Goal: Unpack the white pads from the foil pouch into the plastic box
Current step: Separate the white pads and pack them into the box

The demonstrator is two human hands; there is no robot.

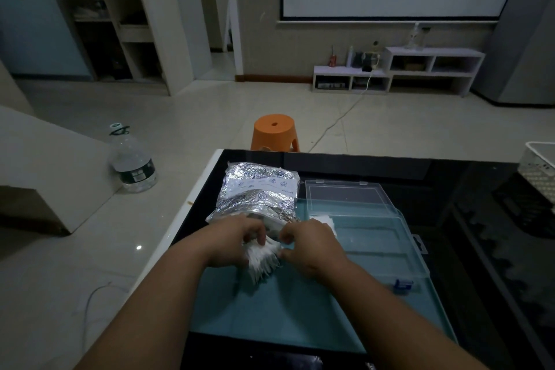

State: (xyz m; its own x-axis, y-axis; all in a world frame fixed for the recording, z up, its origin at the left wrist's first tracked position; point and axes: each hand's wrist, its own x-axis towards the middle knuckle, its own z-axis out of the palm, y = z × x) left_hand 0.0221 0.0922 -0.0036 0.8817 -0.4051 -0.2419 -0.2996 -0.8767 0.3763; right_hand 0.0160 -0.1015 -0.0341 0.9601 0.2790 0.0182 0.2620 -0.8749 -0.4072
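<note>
Foil pouch [259,192] lies left of plastic box [372,231].

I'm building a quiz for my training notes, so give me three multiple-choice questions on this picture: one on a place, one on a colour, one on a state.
1. Where does the foil pouch lie relative to the plastic box?
A) inside it
B) left of it, on the table
C) under it
2. What colour is the stool beyond the table?
A) blue
B) green
C) orange
3. How is the box's lid?
A) open, laid back
B) latched shut
C) missing

Answers:
1 B, it lies on the table beside the box's left edge.
2 C, its seat is orange.
3 A, the lid lies back beyond the compartments.
</note>
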